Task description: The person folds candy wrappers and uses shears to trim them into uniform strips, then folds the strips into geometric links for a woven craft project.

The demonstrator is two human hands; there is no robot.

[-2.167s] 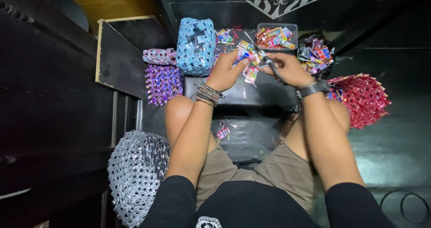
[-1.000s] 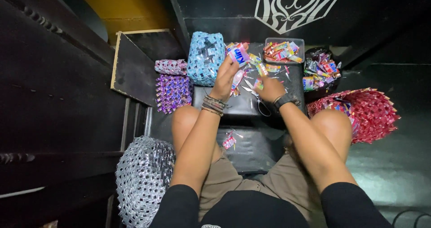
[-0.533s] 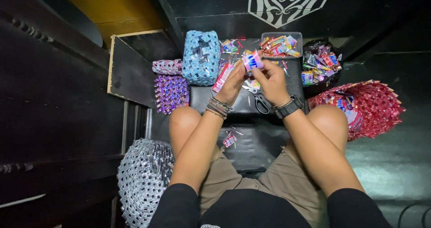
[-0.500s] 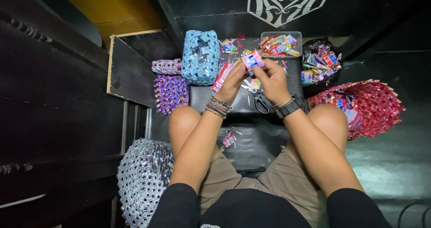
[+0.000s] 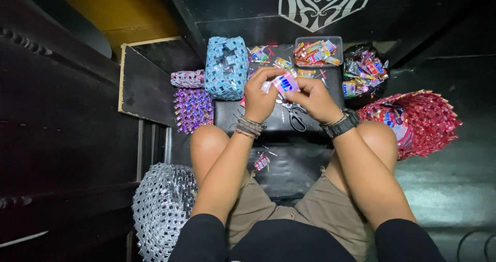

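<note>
My left hand (image 5: 260, 94) and my right hand (image 5: 315, 98) meet over a low black table (image 5: 258, 118) and pinch a small colourful folded wrapper piece (image 5: 284, 82) between their fingertips. The left wrist wears several bracelets, the right wrist a black watch. Scissors (image 5: 295, 115) lie on the table just below my hands. A clear tray of folded wrappers (image 5: 316, 51) stands behind them, with loose wrappers (image 5: 258, 54) beside it.
A blue woven bag (image 5: 226, 67) and purple woven pieces (image 5: 191, 107) sit at the left. A black bag of wrappers (image 5: 365, 72) and a red woven basket (image 5: 416, 121) are at the right. A silver woven basket (image 5: 163, 208) stands by my left knee. A wrapper scrap (image 5: 262, 162) lies between my knees.
Both hands have drawn together and lifted slightly, now holding the wrapper piece between them above the scissors. The view has shifted a little.
</note>
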